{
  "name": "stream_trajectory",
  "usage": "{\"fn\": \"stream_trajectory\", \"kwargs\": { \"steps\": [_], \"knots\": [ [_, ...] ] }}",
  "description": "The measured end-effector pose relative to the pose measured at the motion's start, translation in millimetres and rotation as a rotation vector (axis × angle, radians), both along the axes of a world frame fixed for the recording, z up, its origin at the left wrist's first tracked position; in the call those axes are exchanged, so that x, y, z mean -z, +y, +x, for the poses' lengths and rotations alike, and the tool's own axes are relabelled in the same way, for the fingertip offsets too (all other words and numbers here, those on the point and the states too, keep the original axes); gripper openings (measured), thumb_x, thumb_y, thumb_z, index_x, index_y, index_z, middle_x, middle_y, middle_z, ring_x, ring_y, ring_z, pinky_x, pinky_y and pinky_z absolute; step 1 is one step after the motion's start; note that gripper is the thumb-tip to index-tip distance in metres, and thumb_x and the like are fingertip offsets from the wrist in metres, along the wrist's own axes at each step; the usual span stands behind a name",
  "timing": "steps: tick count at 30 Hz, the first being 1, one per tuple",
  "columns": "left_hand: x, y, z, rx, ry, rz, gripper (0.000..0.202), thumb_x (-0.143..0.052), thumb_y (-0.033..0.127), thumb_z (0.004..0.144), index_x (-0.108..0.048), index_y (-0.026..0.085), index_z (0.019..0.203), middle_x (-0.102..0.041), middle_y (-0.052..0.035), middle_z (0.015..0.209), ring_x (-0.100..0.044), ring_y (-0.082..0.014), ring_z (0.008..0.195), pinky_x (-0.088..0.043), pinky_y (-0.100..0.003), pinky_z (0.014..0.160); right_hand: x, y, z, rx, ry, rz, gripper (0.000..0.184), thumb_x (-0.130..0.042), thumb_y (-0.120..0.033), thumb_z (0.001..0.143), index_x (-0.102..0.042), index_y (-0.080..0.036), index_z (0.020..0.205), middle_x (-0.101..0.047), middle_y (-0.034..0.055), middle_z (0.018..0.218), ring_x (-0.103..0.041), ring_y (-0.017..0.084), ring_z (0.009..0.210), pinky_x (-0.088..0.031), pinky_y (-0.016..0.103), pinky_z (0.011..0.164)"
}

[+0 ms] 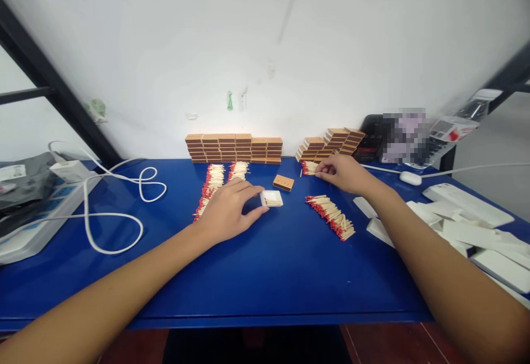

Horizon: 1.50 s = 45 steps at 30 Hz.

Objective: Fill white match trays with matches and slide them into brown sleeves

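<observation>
My left hand (232, 206) rests on the blue table (265, 275), its thumb and forefinger closed on the edge of a small white matchbox tray (272, 198) with a few matches in it. My right hand (342, 172) reaches further back, fingers pinched on matches at a small pile of red-tipped matches (308, 168). A brown matchbox sleeve (284, 182) lies between the two hands. One row of matches (331, 216) lies in front of my right hand. Two longer rows of matches (212, 184) lie behind my left hand.
Stacked brown matchboxes (234, 148) line the wall, with a second leaning stack (331, 143) to their right. White cables (111, 209) and a charger lie at the left. Flat white boxes (467, 226) crowd the right side. A white mouse (409, 178) sits near them.
</observation>
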<state>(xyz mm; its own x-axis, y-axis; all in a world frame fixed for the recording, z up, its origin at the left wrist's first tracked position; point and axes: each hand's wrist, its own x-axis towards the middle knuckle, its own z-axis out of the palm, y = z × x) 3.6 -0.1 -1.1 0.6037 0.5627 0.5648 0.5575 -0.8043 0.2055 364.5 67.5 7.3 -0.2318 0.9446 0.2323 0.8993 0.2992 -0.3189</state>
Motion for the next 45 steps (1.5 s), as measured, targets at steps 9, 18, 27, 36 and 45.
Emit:
{"fn": "stream_trajectory", "kwargs": {
  "steps": [9,18,27,36,45],
  "knots": [
    [0.3,-0.5,0.4,0.006,0.004,0.01,0.031,-0.072,0.038,0.1,-0.07,0.018,0.122,-0.074,-0.009,0.106,-0.067,-0.0286,0.101,-0.058,-0.047,0.089,1.8,-1.0,-4.4,0.004,0.016,-0.146,0.017,-0.065,-0.033,0.085,-0.072,-0.019,0.078,-0.076,0.0068,0.077,-0.064,0.02,0.069,-0.047,0.032,0.066],
    [0.2,-0.4,-0.4,0.001,0.015,-0.013,0.031,-0.072,0.038,0.1,-0.07,0.019,0.123,-0.074,-0.0094,0.108,-0.067,-0.0291,0.103,-0.058,-0.047,0.091,-2.0,-4.4,1.2,0.057,0.013,-0.247,0.024,-0.071,-0.044,0.084,-0.07,-0.02,0.077,-0.074,0.0063,0.073,-0.063,0.021,0.068,-0.045,0.031,0.062],
    [1.2,0.2,-1.0,-0.002,0.025,-0.023,0.031,-0.072,0.038,0.1,-0.07,0.018,0.123,-0.074,-0.0096,0.108,-0.067,-0.0293,0.103,-0.058,-0.048,0.091,-5.2,-11.1,-4.9,-0.01,-0.039,-0.236,0.033,-0.066,-0.051,0.089,-0.067,-0.02,0.079,-0.073,0.0068,0.076,-0.061,0.021,0.07,-0.043,0.032,0.063],
    [0.6,0.9,-1.5,-0.003,0.021,-0.025,0.031,-0.071,0.039,0.1,-0.07,0.019,0.123,-0.074,-0.0095,0.108,-0.068,-0.029,0.102,-0.059,-0.047,0.09,-3.8,-12.7,-9.7,-0.033,-0.039,-0.245,0.028,-0.065,-0.046,0.089,-0.065,-0.021,0.077,-0.075,0.0075,0.077,-0.062,0.02,0.069,-0.044,0.032,0.061],
    [0.1,0.6,-1.0,0.002,0.017,-0.019,0.032,-0.072,0.038,0.099,-0.07,0.017,0.124,-0.074,-0.0094,0.107,-0.068,-0.029,0.102,-0.058,-0.047,0.09,-2.5,-9.4,-7.0,0.02,-0.054,-0.256,0.027,-0.07,-0.047,0.087,-0.067,-0.021,0.079,-0.073,0.0055,0.074,-0.062,0.02,0.068,-0.043,0.032,0.062]
  ]
}}
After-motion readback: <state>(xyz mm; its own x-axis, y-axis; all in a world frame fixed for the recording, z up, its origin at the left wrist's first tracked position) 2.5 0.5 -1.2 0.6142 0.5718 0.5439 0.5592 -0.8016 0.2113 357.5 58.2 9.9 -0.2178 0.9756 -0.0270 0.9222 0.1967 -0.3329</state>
